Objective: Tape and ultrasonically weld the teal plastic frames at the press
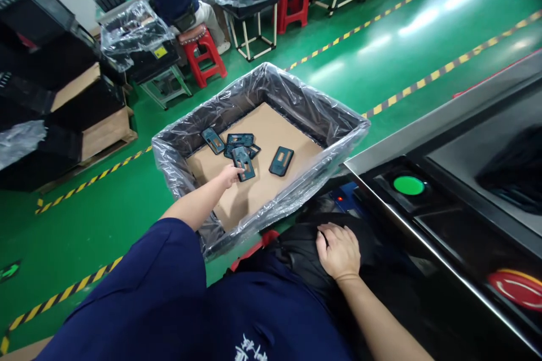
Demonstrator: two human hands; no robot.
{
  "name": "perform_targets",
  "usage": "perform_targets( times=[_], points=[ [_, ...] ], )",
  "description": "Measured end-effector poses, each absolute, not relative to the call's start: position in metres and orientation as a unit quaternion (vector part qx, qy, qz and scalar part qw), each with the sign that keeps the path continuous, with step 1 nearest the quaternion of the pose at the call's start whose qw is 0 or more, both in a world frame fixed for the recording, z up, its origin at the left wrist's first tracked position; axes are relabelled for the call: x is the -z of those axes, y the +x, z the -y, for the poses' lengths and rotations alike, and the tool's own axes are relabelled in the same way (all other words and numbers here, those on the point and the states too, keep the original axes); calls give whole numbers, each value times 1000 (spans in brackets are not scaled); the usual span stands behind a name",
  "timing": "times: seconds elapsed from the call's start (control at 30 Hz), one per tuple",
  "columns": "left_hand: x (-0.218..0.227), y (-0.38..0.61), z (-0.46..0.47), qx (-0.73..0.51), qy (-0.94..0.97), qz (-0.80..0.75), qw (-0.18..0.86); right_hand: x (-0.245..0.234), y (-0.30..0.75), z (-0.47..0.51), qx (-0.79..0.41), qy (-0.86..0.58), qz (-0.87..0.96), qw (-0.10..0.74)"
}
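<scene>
My left hand (232,175) reaches into a plastic-lined bin (339,115) and pinches the near edge of a dark rectangular plastic part with cut-outs (242,161). Several similar dark parts (213,140) lie loosely together just beyond it, some overlapping. Another dark part (282,161) rests apart on the right, on the brown cardboard sheet (271,124) at the bin's bottom. My right hand (340,251) lies flat on my dark trouser leg, fingers stretched out, holding nothing.
To my right stands a machine panel with a green button (409,185) and a red emergency-stop knob (519,289). A person sits on a red stool (203,56) at the back left. Black crates (34,146) are stacked at left. Yellow-black tape (406,90) marks the green floor.
</scene>
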State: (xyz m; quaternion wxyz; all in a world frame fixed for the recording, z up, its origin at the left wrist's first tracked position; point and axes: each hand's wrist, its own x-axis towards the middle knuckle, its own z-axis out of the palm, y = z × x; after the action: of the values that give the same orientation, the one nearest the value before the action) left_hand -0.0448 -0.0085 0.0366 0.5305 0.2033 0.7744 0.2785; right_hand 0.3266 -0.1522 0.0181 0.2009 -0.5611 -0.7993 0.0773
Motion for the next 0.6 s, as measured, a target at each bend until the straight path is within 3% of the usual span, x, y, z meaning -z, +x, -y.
perform_targets(
  times=[0.6],
  points=[
    [-38,26,-13,-335,146,-698,616,-19,330,159,-53,-555,800,221]
  ],
)
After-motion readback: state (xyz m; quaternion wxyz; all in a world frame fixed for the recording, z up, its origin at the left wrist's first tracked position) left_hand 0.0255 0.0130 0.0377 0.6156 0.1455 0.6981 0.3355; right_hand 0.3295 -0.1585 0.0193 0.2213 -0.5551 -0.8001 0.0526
